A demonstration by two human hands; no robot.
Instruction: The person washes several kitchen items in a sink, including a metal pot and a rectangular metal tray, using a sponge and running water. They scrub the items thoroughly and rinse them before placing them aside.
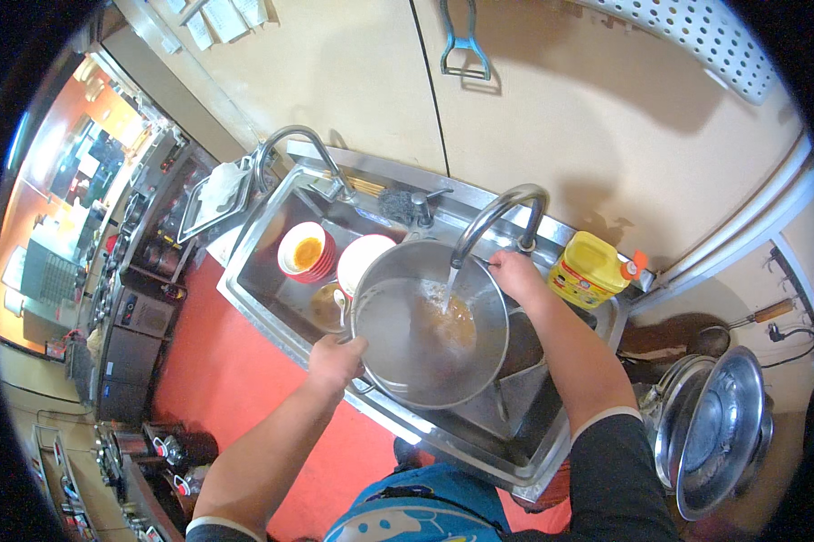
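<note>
A large stainless steel stockpot (407, 366) is held over the double-basin sink, its mouth facing up towards me. My left hand (339, 361) grips the handle at its near left side. At the far right side, my right hand (515, 276) is closed around the opposite handle area, close to the faucet. Water runs from the curved faucet (498, 206) into the pot, where cloudy, bubbling liquid (451, 322) covers part of the bottom. Left of the pot, a stack of red-and-white bowls (307, 252) sits in the sink basin, the top one holding orange residue.
A second faucet (302, 139) rises at the sink's left end. A steel scouring pad (397, 205) and chopsticks (365, 185) lie on the back ledge. A yellow detergent jug (586, 269) stands at the right. Large metal basins (722, 433) lean beside the sink. A blue peeler (464, 44) hangs on the wall.
</note>
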